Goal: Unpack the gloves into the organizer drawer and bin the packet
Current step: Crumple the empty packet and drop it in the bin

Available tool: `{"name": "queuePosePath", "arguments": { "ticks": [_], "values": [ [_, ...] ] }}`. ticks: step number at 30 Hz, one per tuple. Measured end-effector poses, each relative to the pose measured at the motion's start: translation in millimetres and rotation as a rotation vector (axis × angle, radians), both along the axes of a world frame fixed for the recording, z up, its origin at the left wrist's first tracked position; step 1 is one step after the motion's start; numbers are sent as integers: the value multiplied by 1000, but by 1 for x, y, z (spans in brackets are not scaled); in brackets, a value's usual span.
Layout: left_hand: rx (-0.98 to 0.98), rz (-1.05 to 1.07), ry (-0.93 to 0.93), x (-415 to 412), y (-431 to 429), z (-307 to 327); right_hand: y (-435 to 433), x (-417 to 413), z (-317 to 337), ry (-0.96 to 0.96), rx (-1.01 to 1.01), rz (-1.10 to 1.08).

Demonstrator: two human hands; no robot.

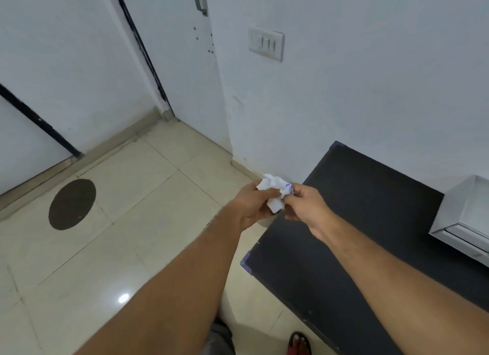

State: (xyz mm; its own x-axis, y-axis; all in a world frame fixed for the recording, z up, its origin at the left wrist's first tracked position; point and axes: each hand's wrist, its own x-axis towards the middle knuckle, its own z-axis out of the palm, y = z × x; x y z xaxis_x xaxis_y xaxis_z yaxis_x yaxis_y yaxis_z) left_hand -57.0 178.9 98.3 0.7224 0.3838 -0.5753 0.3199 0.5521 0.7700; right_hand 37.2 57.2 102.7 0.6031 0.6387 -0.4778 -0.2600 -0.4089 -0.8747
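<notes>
A crumpled white packet (275,189) with a bit of blue print is squeezed between both hands, held in the air over the left edge of a black table (370,222). My left hand (250,206) grips its left side. My right hand (308,209) pinches its right side. At the right edge of the view stands a white organizer (460,217) on the table, with an open white drawer (476,196) at its top. No gloves are visible from here.
A round dark cover (72,204) lies on the beige tiled floor at the left. White doors (169,50) and a wall with a switch plate (266,43) stand ahead. A sandalled foot (300,344) shows at the bottom.
</notes>
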Motion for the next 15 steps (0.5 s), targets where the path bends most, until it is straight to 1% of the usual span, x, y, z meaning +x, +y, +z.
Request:
{"name": "queuePosePath", "arguments": {
  "ticks": [1,3,5,6,9,10,13,15],
  "values": [
    [41,30,20,-1,11,0,12,-5,0,-42,-27,18],
    [152,58,61,-3,40,-5,38,-14,1,-68,-41,24],
    [287,13,106,-9,76,-6,71,-25,3,-29,-29,-2],
    [349,-22,115,-12,95,-6,87,-29,3,-8,-17,-24],
    [422,-123,143,-18,133,-3,123,-40,2,14,5,-52],
    [458,-170,157,-18,149,-3,138,-42,0,23,10,-92],
    [547,-373,187,-15,172,-2,161,-46,-7,28,-7,-201],
    [520,-508,164,-9,184,-5,170,-46,-12,65,-26,-302]
  ]
}}
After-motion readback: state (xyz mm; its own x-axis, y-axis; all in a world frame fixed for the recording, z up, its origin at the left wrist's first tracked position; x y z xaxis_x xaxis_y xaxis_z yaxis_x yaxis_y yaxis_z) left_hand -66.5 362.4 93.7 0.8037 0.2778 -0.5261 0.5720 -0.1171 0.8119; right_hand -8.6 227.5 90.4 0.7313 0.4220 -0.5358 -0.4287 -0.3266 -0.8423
